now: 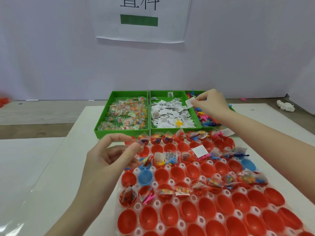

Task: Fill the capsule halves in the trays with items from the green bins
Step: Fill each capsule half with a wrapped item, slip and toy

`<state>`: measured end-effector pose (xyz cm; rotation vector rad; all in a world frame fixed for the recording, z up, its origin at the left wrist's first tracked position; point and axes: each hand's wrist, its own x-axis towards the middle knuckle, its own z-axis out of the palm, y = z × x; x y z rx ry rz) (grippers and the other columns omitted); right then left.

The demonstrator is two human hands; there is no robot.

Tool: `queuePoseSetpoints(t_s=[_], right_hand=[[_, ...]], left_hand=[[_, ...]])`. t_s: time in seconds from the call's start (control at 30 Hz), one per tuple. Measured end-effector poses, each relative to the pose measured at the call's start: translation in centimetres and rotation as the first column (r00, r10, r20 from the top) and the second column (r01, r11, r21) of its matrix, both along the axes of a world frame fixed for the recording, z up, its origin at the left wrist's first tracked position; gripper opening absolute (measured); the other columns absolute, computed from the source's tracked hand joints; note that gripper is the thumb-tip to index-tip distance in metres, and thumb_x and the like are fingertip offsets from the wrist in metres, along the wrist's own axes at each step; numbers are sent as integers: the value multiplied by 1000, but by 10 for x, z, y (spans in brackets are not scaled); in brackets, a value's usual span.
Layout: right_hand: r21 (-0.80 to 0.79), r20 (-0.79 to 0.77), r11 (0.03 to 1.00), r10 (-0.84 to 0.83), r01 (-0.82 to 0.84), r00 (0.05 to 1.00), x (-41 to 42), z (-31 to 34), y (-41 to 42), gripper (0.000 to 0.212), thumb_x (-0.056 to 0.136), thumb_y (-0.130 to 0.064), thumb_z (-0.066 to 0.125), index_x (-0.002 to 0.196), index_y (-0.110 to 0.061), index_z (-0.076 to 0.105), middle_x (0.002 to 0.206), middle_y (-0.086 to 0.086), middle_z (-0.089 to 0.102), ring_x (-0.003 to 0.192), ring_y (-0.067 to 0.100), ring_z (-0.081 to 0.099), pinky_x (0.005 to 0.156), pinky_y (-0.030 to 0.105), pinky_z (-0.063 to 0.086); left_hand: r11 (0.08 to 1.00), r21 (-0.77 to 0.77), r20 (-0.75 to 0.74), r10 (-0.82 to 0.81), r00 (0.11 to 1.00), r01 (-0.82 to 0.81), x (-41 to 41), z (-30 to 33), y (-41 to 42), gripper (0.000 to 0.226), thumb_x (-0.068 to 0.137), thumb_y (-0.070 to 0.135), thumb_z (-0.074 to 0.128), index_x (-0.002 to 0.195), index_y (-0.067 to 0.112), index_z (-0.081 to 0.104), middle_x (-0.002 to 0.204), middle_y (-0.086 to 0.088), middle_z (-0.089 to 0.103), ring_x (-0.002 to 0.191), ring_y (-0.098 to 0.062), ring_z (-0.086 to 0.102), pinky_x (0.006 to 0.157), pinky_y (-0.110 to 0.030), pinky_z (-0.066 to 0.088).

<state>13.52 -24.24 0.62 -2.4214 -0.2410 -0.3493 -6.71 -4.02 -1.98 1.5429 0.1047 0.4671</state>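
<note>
Three green bins stand at the back: the left bin (102, 123) holds clear bead packets, the middle bin (197, 116) white paper slips, the right bin (233, 109) small coloured plastic figures. In front lies a white tray (172, 183) of red and a few blue capsule halves, some with items in them. My right hand (211, 103) pinches a white paper slip (190, 101) above the middle and right bins. My left hand (110, 159) hovers over the tray's far left corner and pinches a clear packet (141, 143).
A white mat (51, 176) covers the wooden table under the bins and tray. A paper sign (141, 19) hangs on the white back wall. A crumpled white object (285, 106) lies far right, and something red (4, 101) at the far left edge.
</note>
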Motion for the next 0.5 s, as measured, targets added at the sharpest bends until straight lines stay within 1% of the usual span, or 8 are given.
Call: queuePoseSetpoints(t_s=[0.07, 0.13, 0.17, 0.23, 0.3, 0.37, 0.43, 0.5], right_hand=[[103, -9, 994, 39, -38, 999, -15, 12, 0, 18, 86, -21, 62, 87, -7, 73, 82, 10, 69, 68, 16, 60, 62, 22, 43], [256, -77, 958, 156, -132, 985, -39, 27, 2, 12, 83, -21, 66, 81, -11, 73, 69, -4, 65, 60, 1, 53, 57, 15, 36], [303, -135, 930, 259, -209, 956, -55, 35, 4, 9, 81, -22, 68, 76, -15, 72, 63, -13, 64, 59, -3, 54, 58, 15, 35], [331, -225, 852, 489, -406, 843, -89, 46, 7, 7, 76, -27, 71, 71, -21, 71, 51, -17, 59, 49, -6, 50, 58, 15, 38], [331, -242, 750, 654, -573, 717, -118, 50, 9, 8, 72, -30, 74, 68, -23, 74, 53, -6, 59, 52, 4, 49, 56, 19, 41], [303, -219, 679, 733, -669, 644, -141, 52, 11, 9, 75, -26, 73, 67, -21, 75, 53, 3, 54, 53, 12, 45, 53, 21, 37], [213, -159, 660, 751, -720, 642, -155, 48, 12, 12, 80, -18, 71, 67, -18, 74, 47, -2, 47, 47, 7, 38, 47, 15, 31], [105, -84, 669, 743, -736, 664, -165, 44, 13, 13, 81, -15, 69, 70, -15, 74, 44, -1, 43, 43, 6, 34, 46, 12, 27]], left_hand=[[1000, -4, 3, -3, 1000, 3, -3, 2, -4, 14, 68, 19, 66, 81, 15, 65, 65, -7, 70, 51, -12, 64, 52, -15, 51], [1000, -2, 15, -12, 1000, 12, -8, 4, -8, 15, 68, 21, 63, 81, 16, 67, 66, -4, 71, 53, -11, 65, 54, -14, 51], [1000, -6, 14, -25, 1000, 25, -10, 6, -11, 15, 68, 22, 62, 81, 17, 67, 66, -3, 70, 54, -10, 65, 55, -13, 50], [997, -10, 0, -81, 997, 81, -15, 8, -17, 11, 74, 15, 60, 79, 19, 69, 66, -2, 70, 57, -11, 66, 56, -12, 50], [987, -43, -24, -154, 988, 153, -21, 11, -24, 16, 77, 10, 59, 77, 17, 73, 67, -3, 70, 62, -14, 68, 57, -13, 51], [970, -132, -39, -211, 977, 204, -28, 17, -30, 16, 72, 15, 63, 79, 23, 75, 64, -7, 69, 64, -18, 70, 57, -15, 52], [940, -243, -37, -256, 966, 240, -37, 24, -36, 13, 63, 23, 70, 73, 27, 76, 59, -10, 67, 63, -21, 70, 55, -16, 52], [928, -283, -43, -265, 963, 243, -46, 27, -39, 17, 57, 35, 70, 71, 28, 77, 59, -12, 67, 63, -22, 70, 54, -17, 52]])
